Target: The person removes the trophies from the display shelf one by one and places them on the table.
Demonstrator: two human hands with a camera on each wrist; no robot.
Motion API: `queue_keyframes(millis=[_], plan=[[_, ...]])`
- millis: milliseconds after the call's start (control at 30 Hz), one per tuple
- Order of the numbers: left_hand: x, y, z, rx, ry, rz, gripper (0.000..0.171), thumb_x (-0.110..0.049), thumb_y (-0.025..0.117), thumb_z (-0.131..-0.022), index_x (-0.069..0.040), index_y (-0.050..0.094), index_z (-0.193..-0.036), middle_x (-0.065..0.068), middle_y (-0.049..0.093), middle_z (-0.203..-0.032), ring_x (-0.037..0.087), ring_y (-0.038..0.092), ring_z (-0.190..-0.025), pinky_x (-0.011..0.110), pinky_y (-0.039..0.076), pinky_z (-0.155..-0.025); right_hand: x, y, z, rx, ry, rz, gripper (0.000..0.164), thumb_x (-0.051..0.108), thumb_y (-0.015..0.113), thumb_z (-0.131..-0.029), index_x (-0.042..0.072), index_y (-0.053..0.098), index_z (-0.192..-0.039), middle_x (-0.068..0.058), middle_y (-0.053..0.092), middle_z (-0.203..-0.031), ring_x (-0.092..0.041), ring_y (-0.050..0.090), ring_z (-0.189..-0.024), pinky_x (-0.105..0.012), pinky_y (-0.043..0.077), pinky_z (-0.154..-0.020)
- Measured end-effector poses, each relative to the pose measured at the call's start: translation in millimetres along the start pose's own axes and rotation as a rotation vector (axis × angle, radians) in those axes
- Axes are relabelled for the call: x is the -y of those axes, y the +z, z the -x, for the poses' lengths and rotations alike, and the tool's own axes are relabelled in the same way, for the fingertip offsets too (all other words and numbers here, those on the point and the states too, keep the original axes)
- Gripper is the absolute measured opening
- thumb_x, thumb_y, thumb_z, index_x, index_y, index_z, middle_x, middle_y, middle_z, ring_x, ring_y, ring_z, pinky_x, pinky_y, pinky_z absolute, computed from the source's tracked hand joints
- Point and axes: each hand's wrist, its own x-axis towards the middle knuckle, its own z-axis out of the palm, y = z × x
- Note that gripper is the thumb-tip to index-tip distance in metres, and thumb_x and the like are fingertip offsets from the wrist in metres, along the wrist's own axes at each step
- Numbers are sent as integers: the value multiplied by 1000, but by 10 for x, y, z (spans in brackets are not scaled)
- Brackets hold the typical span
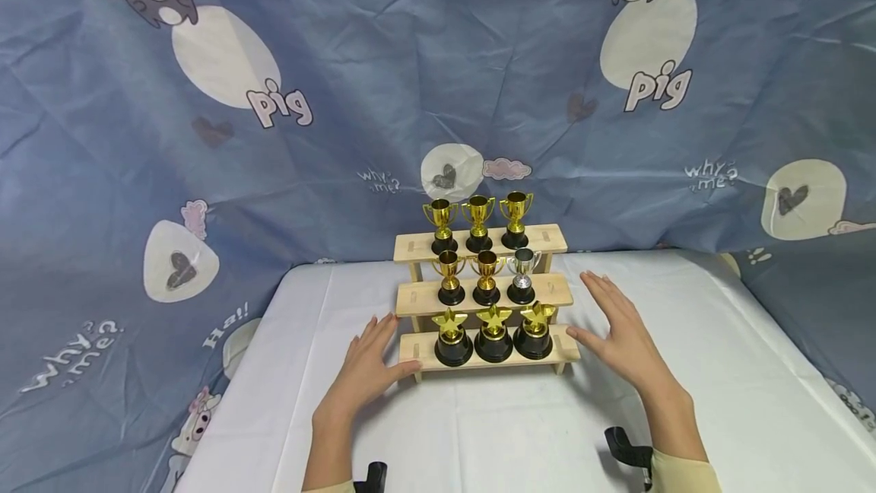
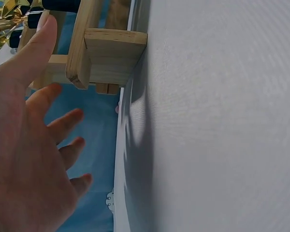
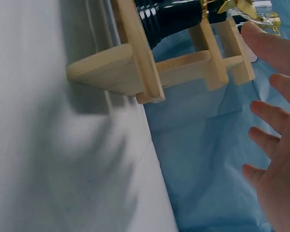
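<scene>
A three-tier wooden stand holds small trophies in the head view. Three gold cups line the top tier. On the middle one are two orange-gold cups and, at the right, a silver cup. Three gold star trophies with wide black bases fill the lowest board. My left hand is at the stand's left side, fingers spread, thumb overlapping the bottom board's corner. Beside the right end is my right hand, fingers extended and thumb toward the lowest board. Both wrist views show palms facing the stand, holding nothing.
A white cloth covers the table under the stand. Behind it hangs a blue curtain printed with pigs and lettering, close to the stand's back. A black camera mount sticks out from the right wrist.
</scene>
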Motion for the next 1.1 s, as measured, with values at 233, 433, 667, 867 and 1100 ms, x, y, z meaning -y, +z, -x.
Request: queue_keyframes(millis=[233,433,667,867,1100], plan=[[10,16,-16,2,-2,21,103,-72,70,-74,-20,34,-156,7,33,-162,33,16,-155,59,10,-126,57,-11,-18,41,37,-68,90,35,80,-84,34,28,-157,-9,35,-161,-42,24,-150,-69,22,-117],[25,52,-24,15,-21,32,105,-73,72,-71,-23,36,-155,11,32,-162,37,19,-154,61,11,-125,135,12,-32,48,10,-101,88,33,82,-82,33,33,-155,-8,38,-159,-39,27,-150,-68,24,-116],[26,63,-23,27,-19,46,103,-73,73,-69,-28,37,-154,12,33,-162,38,20,-153,64,11,-124,224,14,-31,55,-6,-108,85,33,83,-81,33,37,-153,-7,43,-156,-38,36,-145,-66,28,-115],[31,82,-38,22,7,56,97,-66,78,-71,-33,38,-153,3,39,-160,37,21,-153,65,11,-123,275,45,-25,87,5,-128,82,37,81,-82,32,39,-153,-7,50,-151,-34,44,-138,-64,35,-111],[41,90,-34,40,4,45,96,-63,79,-72,-28,40,-152,-2,39,-159,34,19,-154,64,11,-124,314,78,-13,98,6,-154,78,31,83,-81,30,44,-150,-5,61,-137,-30,51,-132,-59,39,-110]])
